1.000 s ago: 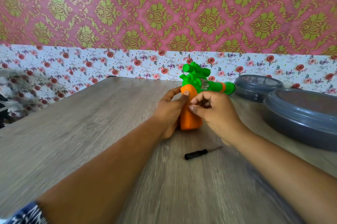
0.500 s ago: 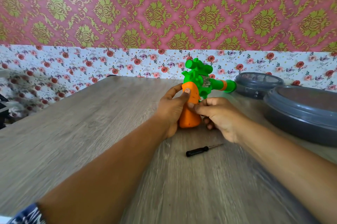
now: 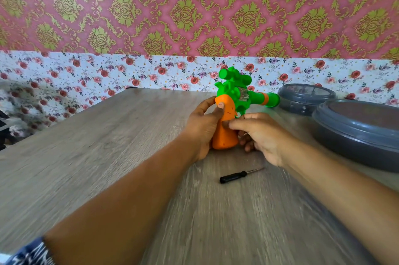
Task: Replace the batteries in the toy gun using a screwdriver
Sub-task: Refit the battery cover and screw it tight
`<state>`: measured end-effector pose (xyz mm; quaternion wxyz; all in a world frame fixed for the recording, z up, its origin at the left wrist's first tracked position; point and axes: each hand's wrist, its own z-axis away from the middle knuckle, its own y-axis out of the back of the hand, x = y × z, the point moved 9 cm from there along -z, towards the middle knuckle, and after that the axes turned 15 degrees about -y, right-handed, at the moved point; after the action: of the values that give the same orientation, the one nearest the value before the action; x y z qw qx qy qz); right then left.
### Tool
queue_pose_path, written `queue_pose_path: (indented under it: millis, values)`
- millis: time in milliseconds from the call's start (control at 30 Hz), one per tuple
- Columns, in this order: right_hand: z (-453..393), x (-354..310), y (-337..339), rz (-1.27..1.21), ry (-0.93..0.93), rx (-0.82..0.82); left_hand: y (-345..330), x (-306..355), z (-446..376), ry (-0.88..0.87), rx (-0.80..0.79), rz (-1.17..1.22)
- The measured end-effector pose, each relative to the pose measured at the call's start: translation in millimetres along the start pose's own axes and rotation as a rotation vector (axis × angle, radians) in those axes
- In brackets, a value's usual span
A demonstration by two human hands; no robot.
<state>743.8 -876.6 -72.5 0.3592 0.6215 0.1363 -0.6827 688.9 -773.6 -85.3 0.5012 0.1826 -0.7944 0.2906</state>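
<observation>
While the left hand (image 3: 204, 126) grips the orange handle of the toy gun (image 3: 233, 102), the right hand (image 3: 259, 133) pinches it; light, rigid, smooth plastic likely.

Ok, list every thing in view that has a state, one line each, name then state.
toy gun: upright on its orange grip, barrel pointing right, held by both hands.
left hand: grips the orange grip, thumb pressed on it.
right hand: fingers pinch the grip's right side.
screwdriver: lying on the table, untouched.
two grey containers: lids on.
</observation>
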Motion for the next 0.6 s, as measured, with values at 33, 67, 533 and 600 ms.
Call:
queue_pose_path:
  millis: [33, 67, 533, 600]
  values:
    - [0.0, -0.4, -0.3, 0.002, -0.007, 0.006, 0.2, 0.4, 0.0, -0.005, 0.0, -0.013]
    - [-0.2, -0.8, -0.7, 0.006, -0.015, 0.01, 0.1, 1.0, 0.2, -0.008, 0.0, -0.022]
    - [26.1, -15.8, -2.4, 0.27, 0.003, -0.392, 2.6, 0.9, 1.6, 0.017, 0.014, 0.007]
    - [36.5, -16.2, -7.6, 0.389, 0.024, -0.508, 3.2, 1.4, 2.2, 0.027, 0.036, 0.06]
